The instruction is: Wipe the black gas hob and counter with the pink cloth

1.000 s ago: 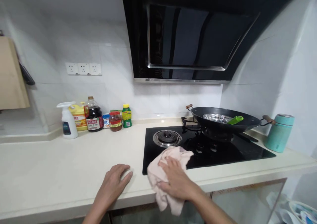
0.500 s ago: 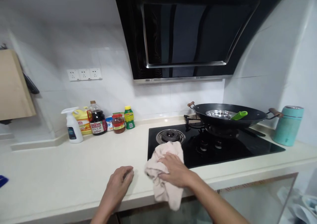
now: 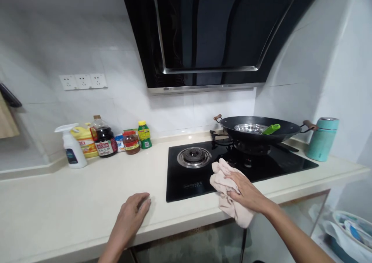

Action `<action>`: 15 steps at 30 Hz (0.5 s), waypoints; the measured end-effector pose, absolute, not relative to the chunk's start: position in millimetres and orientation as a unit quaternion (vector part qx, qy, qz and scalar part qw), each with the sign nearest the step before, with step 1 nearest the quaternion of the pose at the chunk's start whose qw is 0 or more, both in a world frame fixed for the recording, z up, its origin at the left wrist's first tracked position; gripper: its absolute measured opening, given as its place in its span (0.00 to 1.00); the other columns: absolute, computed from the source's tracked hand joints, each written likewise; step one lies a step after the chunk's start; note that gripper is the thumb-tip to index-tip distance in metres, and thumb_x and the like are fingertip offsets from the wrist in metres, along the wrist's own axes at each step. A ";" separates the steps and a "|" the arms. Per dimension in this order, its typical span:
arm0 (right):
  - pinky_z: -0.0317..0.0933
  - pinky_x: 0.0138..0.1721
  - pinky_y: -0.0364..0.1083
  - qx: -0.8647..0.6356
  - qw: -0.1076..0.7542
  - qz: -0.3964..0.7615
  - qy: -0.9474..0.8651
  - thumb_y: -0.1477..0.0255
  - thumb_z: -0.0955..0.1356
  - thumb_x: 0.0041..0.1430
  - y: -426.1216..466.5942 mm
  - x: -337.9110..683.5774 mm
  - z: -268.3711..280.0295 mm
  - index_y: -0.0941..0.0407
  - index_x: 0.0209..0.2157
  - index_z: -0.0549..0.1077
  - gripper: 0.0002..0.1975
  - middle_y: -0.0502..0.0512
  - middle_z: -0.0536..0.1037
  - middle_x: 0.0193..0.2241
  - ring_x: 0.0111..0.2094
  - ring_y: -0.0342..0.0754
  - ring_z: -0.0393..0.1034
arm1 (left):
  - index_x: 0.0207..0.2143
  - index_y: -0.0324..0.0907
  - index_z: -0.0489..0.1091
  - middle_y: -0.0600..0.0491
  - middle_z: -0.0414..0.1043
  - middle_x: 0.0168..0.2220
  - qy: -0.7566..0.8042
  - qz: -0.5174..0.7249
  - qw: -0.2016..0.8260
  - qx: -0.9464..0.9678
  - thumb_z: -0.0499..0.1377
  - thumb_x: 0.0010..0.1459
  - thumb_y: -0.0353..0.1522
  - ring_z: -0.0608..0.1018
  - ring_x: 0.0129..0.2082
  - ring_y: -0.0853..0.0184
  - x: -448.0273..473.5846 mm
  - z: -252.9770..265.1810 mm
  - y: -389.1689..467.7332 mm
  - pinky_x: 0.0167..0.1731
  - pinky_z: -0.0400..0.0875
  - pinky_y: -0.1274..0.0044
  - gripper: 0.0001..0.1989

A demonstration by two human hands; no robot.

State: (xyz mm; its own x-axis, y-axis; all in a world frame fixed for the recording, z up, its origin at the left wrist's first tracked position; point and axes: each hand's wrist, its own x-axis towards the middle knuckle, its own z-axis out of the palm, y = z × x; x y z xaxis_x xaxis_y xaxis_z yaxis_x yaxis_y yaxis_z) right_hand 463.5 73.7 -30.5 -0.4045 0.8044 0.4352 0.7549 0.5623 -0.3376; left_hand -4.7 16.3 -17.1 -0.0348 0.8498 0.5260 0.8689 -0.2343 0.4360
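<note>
My right hand (image 3: 245,192) presses a pale pink cloth (image 3: 225,183) onto the front edge of the black glass gas stove (image 3: 186,191). The cloth is bunched under my fingers, and its lower end hangs over the counter edge. My left hand (image 3: 132,214) rests on the cream countertop (image 3: 87,201), left of the stove, fingers loosely bent and holding nothing. The left burner (image 3: 194,157) is bare. On the right burner sits a black wok (image 3: 261,137) with a steel strainer-like bowl (image 3: 250,128) and a green-handled utensil (image 3: 271,129) inside.
A white spray bottle (image 3: 72,148), a yellow jug (image 3: 87,141), a dark sauce bottle (image 3: 105,139), a red-lidded jar (image 3: 131,142) and a green bottle (image 3: 144,135) stand along the wall. A teal flask (image 3: 323,140) is right of the wok. The range hood (image 3: 200,34) hangs above.
My right hand has slid the cloth rightward along the stove's front, uncovering the front left part of the glass. My left hand stays on the counter. The view has shifted a little to the right.
</note>
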 end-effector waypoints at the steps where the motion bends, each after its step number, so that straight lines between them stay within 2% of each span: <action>1: 0.51 0.66 0.61 -0.465 0.290 0.040 -0.836 0.64 0.66 0.60 70.2 464.4 -31.7 0.52 0.58 0.68 0.25 0.60 0.69 0.62 0.65 0.59 0.59 | 0.41 0.46 0.78 0.49 0.82 0.43 -0.617 -0.365 0.012 -0.697 0.55 0.61 0.47 0.82 0.46 0.56 -4.8 -16.9 16.2 0.48 0.77 0.65 0.19; 8: 0.55 0.64 0.59 -0.462 0.290 -0.003 -0.838 0.64 0.66 0.61 53.3 500.2 -38.1 0.52 0.57 0.67 0.23 0.60 0.71 0.59 0.62 0.58 0.62 | 0.43 0.45 0.78 0.47 0.81 0.45 -0.609 -0.360 0.008 -0.707 0.55 0.62 0.46 0.81 0.47 0.56 -2.2 -13.3 14.1 0.49 0.75 0.64 0.19; 12: 0.62 0.58 0.54 -0.513 0.272 -0.122 -0.805 0.60 0.65 0.61 66.1 545.0 -54.1 0.52 0.56 0.68 0.23 0.59 0.74 0.55 0.57 0.56 0.67 | 0.42 0.45 0.78 0.48 0.82 0.44 -0.606 -0.354 0.018 -0.712 0.55 0.62 0.46 0.81 0.46 0.56 -1.2 -12.3 12.6 0.49 0.76 0.64 0.18; 15: 0.64 0.55 0.54 -0.569 0.283 -0.189 -0.749 0.60 0.63 0.61 79.5 587.7 -64.5 0.56 0.52 0.72 0.22 0.62 0.77 0.51 0.53 0.58 0.70 | 0.42 0.45 0.78 0.48 0.82 0.44 -0.609 -0.346 0.029 -0.713 0.55 0.62 0.46 0.81 0.46 0.56 -1.4 -12.2 13.0 0.48 0.76 0.65 0.19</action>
State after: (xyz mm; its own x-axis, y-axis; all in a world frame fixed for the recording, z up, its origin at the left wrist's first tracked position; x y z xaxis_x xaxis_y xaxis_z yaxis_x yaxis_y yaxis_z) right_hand 587.7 79.5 -64.5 -0.1923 0.7445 0.6393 0.9589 0.2810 -0.0388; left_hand -1.4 13.0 -12.2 0.0187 0.8483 0.5293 0.8886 -0.2568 0.3801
